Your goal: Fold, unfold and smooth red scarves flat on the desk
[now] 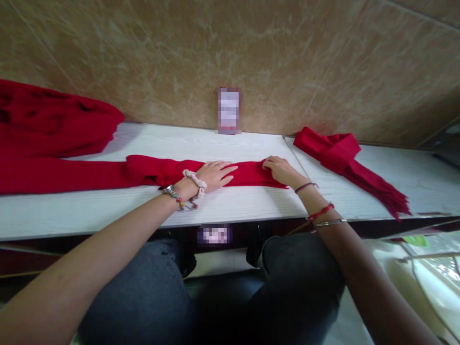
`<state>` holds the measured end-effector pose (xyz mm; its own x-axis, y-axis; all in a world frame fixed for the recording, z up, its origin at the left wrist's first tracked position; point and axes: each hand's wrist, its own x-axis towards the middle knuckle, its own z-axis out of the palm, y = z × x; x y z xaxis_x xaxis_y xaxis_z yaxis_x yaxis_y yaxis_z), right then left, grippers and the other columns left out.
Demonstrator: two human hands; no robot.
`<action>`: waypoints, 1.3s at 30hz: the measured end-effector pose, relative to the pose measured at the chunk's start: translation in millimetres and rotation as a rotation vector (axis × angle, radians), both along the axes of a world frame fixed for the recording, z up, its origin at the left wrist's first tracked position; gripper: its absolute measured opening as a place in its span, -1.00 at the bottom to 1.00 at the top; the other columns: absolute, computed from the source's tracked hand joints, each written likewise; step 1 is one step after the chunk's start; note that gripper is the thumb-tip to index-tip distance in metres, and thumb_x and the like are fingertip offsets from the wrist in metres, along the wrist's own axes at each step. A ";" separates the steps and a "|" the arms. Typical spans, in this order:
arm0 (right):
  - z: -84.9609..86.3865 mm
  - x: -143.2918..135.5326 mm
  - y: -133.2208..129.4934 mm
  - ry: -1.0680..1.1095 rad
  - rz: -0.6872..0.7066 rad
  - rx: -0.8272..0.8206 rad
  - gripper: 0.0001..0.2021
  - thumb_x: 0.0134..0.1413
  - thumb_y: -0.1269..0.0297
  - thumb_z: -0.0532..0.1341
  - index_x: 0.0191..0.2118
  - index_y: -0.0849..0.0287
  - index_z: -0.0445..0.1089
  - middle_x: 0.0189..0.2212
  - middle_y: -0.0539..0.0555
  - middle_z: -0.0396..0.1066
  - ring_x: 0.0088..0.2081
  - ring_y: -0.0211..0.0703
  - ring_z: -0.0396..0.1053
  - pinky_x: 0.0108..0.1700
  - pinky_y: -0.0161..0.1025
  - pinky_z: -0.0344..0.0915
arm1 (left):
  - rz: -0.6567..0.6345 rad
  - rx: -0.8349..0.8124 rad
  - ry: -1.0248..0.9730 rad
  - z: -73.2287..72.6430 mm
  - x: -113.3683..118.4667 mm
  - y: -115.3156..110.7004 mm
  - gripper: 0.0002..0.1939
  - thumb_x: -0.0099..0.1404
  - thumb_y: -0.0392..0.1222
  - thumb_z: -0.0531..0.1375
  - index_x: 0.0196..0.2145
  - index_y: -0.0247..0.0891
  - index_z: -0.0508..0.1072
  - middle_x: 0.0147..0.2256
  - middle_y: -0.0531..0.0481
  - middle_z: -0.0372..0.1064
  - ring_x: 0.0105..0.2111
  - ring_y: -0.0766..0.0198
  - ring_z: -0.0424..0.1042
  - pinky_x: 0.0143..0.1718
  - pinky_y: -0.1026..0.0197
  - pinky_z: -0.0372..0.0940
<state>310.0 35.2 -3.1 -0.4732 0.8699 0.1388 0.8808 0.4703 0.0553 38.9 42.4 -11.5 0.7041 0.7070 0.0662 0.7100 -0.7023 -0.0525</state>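
A long red scarf (248,175) lies stretched flat along a white table (215,208), running out of view to the left, with a loose raised fold (147,167) in it left of my wrist. My left hand (213,176) rests on the cloth, palm down and fingers spread, pressing it flat. At the strip's right end, my right hand (278,168) has its fingers curled on the edge and pinches the fabric. The fingertips are partly hidden. Farther right lies another red scarf (338,153), folded over itself with its fringe toward the front.
A heap of red cloth (53,120) fills the back left. A blurred upright card or phone (228,110) leans against the brown marbled wall (161,57). Another blurred item (214,235) sits below the front edge. At the lower right is a pale bag or wrapping (424,282).
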 end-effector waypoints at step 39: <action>-0.6 8.8 -15.9 0.190 -0.258 0.146 -0.57 0.23 0.20 -0.15 0.10 0.24 0.21 0.12 0.27 0.20 0.17 0.07 0.09 0.12 0.24 0.03 | 0.021 0.004 -0.009 0.8 4.6 -6.2 -0.54 0.39 -0.05 -0.14 0.19 -0.14 0.12 0.22 -0.04 0.02 0.18 0.17 0.04 0.14 0.06 -0.02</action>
<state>318.8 19.4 -3.7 -0.1937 0.9222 0.3347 0.9707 0.2297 -0.0710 43.6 36.2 -10.7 0.6887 0.7211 0.0753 0.7248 -0.6872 -0.0481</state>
